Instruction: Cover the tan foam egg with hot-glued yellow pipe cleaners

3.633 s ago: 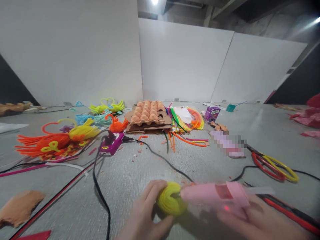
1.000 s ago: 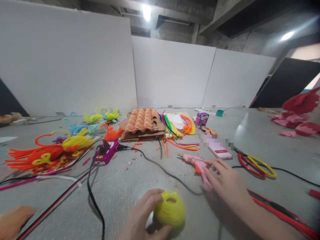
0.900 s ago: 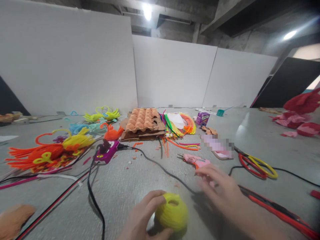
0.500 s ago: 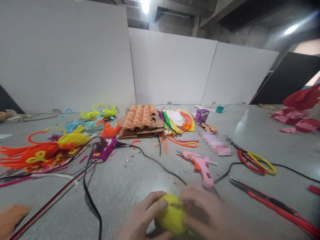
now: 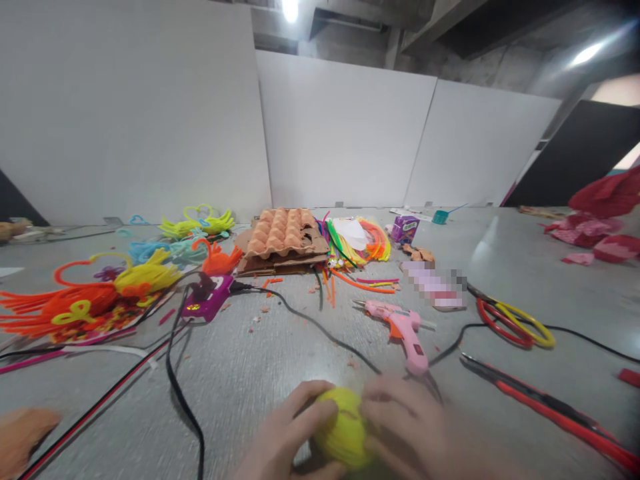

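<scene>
At the bottom centre of the head view both my hands cup a round yellow pipe-cleaner ball [image 5: 343,430] resting on the grey floor. My left hand [image 5: 287,437] wraps its left side, thumb and fingers curled on it. My right hand [image 5: 410,427] presses on the ball's right side with closed fingers. A pink glue gun [image 5: 403,323] lies on the floor just beyond my right hand, its black cord trailing to the right.
A cardboard egg tray [image 5: 283,237] sits mid-floor with loose pipe cleaners [image 5: 357,243] beside it. Orange and yellow pipe-cleaner figures [image 5: 95,297] lie left, near a purple glue gun [image 5: 207,300]. Red and yellow rings [image 5: 517,323], a purple box [image 5: 404,229] and black cables [image 5: 183,393] lie around.
My right hand let go of the pink glue gun, which now lies on the floor, and came back to the yellow ball. My left hand stayed on the ball.
</scene>
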A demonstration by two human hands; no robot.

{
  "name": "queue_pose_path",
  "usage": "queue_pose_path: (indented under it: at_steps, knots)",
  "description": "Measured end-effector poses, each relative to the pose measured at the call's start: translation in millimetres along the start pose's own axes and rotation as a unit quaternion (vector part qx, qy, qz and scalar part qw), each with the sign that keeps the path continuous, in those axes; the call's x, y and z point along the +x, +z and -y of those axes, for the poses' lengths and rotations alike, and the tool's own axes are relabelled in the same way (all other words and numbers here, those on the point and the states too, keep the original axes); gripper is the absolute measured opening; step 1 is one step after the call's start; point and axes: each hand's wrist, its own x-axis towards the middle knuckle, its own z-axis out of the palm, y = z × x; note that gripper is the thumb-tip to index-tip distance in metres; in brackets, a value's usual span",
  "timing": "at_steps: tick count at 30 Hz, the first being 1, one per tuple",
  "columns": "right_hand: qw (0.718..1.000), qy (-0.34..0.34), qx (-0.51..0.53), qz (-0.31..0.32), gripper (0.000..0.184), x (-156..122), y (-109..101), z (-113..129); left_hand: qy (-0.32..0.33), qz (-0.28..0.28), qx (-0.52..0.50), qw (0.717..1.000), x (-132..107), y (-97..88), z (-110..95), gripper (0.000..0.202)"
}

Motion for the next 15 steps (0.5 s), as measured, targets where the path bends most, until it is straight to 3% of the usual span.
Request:
queue_pose_path:
  at_steps: [15]
  knots:
    - [0.999,-0.025,-0.022,0.001,0.033,-2.4,1.1,-2.7,-0.013,-0.003,0.001,1.000,-4.9,1.3,4.5,0.047]
